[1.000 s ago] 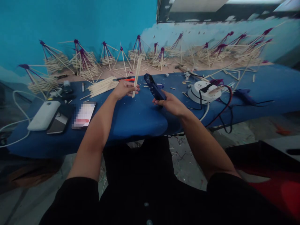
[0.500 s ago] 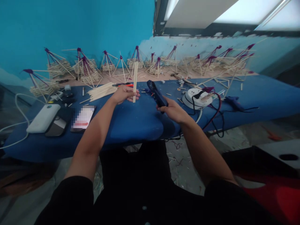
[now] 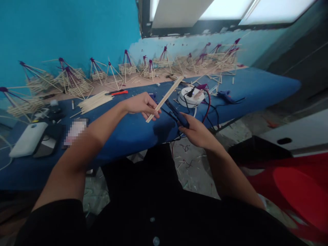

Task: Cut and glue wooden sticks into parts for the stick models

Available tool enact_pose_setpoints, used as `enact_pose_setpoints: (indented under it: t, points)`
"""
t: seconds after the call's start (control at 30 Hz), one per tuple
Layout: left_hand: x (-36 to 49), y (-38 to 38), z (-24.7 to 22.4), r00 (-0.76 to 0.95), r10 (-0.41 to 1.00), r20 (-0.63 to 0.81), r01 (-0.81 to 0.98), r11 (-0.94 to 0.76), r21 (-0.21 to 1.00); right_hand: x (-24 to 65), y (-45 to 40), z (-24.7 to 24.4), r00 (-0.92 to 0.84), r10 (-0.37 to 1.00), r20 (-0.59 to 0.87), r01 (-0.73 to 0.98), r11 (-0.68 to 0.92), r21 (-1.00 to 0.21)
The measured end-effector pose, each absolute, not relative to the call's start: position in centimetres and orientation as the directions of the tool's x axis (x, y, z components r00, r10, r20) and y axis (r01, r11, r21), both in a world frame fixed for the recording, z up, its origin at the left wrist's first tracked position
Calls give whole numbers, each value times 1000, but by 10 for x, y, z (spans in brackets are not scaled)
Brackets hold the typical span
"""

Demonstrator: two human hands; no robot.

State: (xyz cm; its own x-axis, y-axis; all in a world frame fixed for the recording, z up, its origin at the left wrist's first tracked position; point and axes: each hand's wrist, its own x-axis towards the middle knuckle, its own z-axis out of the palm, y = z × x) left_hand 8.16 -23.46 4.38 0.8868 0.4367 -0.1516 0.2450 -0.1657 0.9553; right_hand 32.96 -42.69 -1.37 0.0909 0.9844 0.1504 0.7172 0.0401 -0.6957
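Observation:
My left hand [image 3: 143, 105] is closed on a few thin wooden sticks [image 3: 167, 94], pinched near their lower end. They slant up to the right over the blue-covered table. My right hand [image 3: 194, 129] is wrapped round a dark blue hand tool [image 3: 178, 113] whose exact kind I cannot make out. The tool's far end points up-left, close to the sticks; whether it touches them is unclear. Left of my left hand lies a pile of loose wooden sticks [image 3: 94, 101], with an orange and black cutter [image 3: 118, 92] at its upper edge.
Stick pyramids with purple tips [image 3: 74, 80] line the back of the table [image 3: 123, 131]. A white round power strip [image 3: 191, 97] with cables and a blue glue gun [image 3: 225, 97] sit right. Phones and a white power bank [image 3: 29, 139] lie left. A red chair [image 3: 302, 191] stands right.
The sticks in my left hand have tipped from upright to slanting right, nearer the tool. My right hand has moved slightly down and right in the picture. The view has turned right.

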Motion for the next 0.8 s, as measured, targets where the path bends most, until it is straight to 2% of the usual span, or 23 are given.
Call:
enact_pose_setpoints:
  t: [0.07, 0.23, 0.43, 0.57, 0.8]
  points:
    - [96, -243, 51, 903, 394, -171, 265, -198, 944, 330, -442, -18, 95, 985, 147, 699, 39, -714]
    - [126, -262, 57, 867, 476, -148, 290, -240, 926, 328, -469, -24, 173, 976, 129, 637, -11, -771]
    - [149, -269, 58, 891, 275, -360, 427, -246, 870, 330, -483, -26, 235, 969, 69, 645, -103, -757]
    - [158, -267, 62, 893, 223, -391, 441, -259, 859, 325, -489, -30, 257, 964, 68, 620, -110, -777]
    - [164, -269, 63, 865, 210, -456, 502, -320, 803, 316, -493, -42, 309, 948, 77, 580, -124, -805]
